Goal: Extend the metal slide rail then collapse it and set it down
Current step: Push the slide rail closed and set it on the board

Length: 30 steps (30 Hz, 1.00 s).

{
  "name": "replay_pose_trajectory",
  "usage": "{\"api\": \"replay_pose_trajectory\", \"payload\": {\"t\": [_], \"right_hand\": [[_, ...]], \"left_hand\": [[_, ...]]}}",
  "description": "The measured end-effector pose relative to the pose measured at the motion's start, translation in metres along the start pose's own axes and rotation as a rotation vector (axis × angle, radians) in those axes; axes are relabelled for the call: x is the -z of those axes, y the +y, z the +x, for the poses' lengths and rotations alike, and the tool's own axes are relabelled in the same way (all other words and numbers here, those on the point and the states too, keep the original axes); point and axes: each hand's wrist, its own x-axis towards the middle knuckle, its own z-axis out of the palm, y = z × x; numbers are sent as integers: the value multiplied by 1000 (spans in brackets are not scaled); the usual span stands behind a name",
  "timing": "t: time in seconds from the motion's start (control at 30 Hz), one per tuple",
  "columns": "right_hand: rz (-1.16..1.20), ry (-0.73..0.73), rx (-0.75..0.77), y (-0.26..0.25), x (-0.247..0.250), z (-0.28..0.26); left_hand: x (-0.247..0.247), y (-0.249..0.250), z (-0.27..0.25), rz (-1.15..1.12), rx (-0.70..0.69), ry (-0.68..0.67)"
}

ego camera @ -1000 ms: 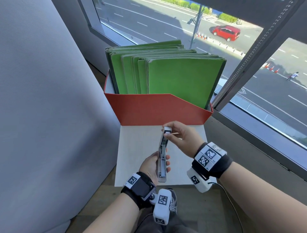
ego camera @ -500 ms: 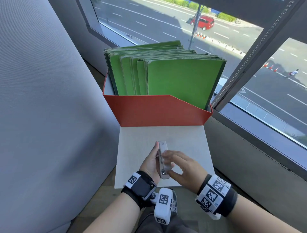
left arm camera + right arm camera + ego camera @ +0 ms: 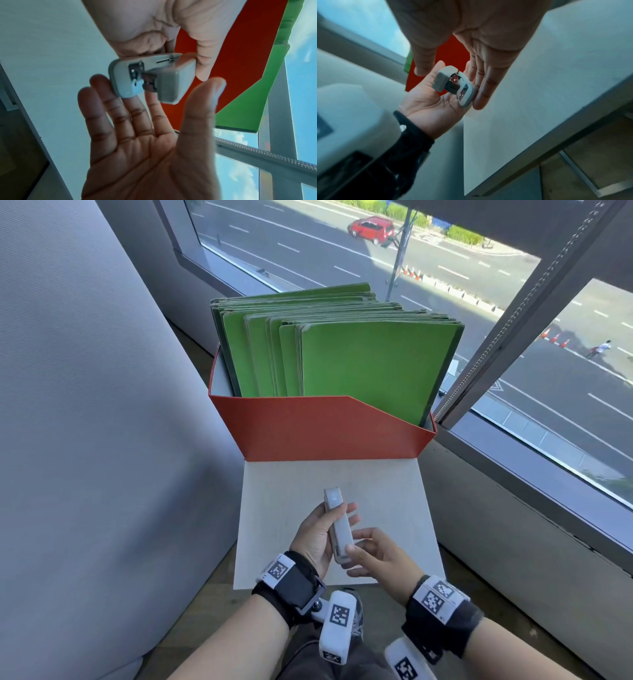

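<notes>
Left hand (image 3: pixel 317 537) of mine grasps the collapsed rail (image 3: pixel 337 525) above the tabletop (image 3: pixel 394 491); at 4 o'clock my right hand (image 3: pixel 378 556) is released, fingertips (image 3: pixel 350 548) touching it.

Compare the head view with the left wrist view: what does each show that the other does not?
Only the head view shows the street outside with a red car, and both wrist bands. Only the left wrist view shows the slide rail's end face, with its metal insert, close up. Both show the left hand and right hand on the rail, above the white board, with the red box of green folders behind.
</notes>
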Motion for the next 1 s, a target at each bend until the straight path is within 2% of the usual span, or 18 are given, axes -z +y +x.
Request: {"api": "replay_pose_trajectory", "payload": {"t": [0.07,0.17,0.53,0.6,0.67,0.77,1.0], "right_hand": [[120,-21,-39,5,0,5],[173,-14,-26,8,0,7],[102,8,-24,24,2,15],[97,26,-38,22,4,17],[84,65,-44,21,8,20],[52,118,-35,18,20,23],[-73,209,25,-1,63,34]], "left_hand": [[0,-2,0,24,2,-7],[2,-5,1,31,8,-16],[7,-12,7,97,2,7],[5,-11,10,194,-14,25],[4,-10,15,418,-68,29],[-1,-5,24,722,-104,-35],[-33,-12,66,1037,-100,-75]]}}
